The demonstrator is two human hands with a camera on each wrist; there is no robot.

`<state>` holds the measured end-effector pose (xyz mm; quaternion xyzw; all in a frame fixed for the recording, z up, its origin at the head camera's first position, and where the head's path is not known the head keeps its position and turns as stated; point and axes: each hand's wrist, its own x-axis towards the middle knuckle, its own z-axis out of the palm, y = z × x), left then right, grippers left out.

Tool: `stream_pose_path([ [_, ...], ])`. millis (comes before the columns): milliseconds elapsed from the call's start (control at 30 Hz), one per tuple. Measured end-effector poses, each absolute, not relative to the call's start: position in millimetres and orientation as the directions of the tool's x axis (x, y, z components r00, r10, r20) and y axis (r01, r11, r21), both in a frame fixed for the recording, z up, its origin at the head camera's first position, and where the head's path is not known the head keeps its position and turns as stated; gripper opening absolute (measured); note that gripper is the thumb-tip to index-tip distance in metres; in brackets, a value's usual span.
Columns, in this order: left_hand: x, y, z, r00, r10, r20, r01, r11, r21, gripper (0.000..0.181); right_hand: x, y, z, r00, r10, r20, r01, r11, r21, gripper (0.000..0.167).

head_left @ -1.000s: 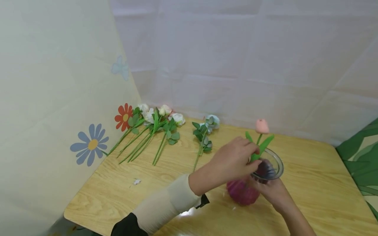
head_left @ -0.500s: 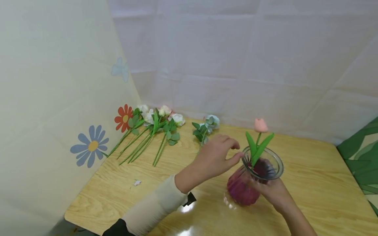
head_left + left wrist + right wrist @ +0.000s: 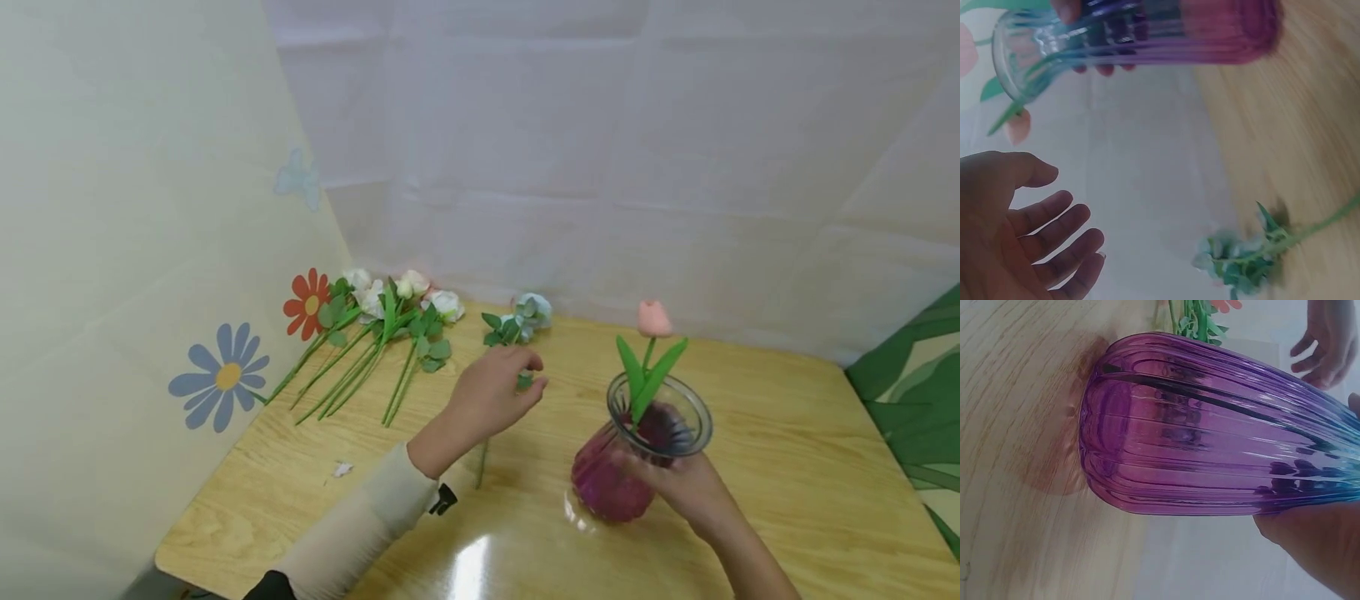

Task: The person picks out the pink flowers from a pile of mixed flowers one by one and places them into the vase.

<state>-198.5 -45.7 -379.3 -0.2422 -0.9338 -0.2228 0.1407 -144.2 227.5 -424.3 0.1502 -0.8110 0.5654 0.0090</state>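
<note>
A ribbed glass vase [image 3: 611, 475], pink to purple below and bluish at its neck, stands on the table at the right. My right hand [image 3: 693, 493] grips it round the neck; the right wrist view shows the vase [image 3: 1172, 431] close up. One pink tulip [image 3: 654, 319] with two green leaves leans in its mouth. My left hand [image 3: 483, 400] hangs over the stem of a pale blue flower [image 3: 533, 312], fingers loosely bent and holding nothing. In the left wrist view the hand [image 3: 1035, 231] is apart from both the vase [image 3: 1229, 31] and the blue flower [image 3: 1232, 259].
Several white and pale flowers [image 3: 444, 305] with green stems lie at the table's back left. A small white scrap [image 3: 342, 469] lies on the table [image 3: 247, 533] at the left. Pale cloths hang behind and at the left.
My left hand has let go of the tulip and moved left, from the vase's mouth to over the blue flower's stem. The right hand still holds the vase.
</note>
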Motion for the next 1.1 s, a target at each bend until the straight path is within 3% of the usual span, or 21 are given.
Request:
stream_pose_path([
  [233,-211,-72,-400,-0.908,0.318,0.273,0.408,0.82,0.401,0.025,-143,226,-426,-0.952,-0.249,0.177,-0.248,0.293,-0.923,0.078],
  [733,-231,-119,-434,-0.95,0.186,0.251,0.279,0.869,0.409,0.026,-145,227,-422,-0.96,-0.242,0.142,-0.225,0.363,-0.904,0.076],
  [1100,-246,-143,-449,-0.981,0.07,0.18,0.142,0.892,0.429,0.027,-146,229,-423,-0.957,-0.251,0.146,-0.229,0.344,-0.911,0.079],
])
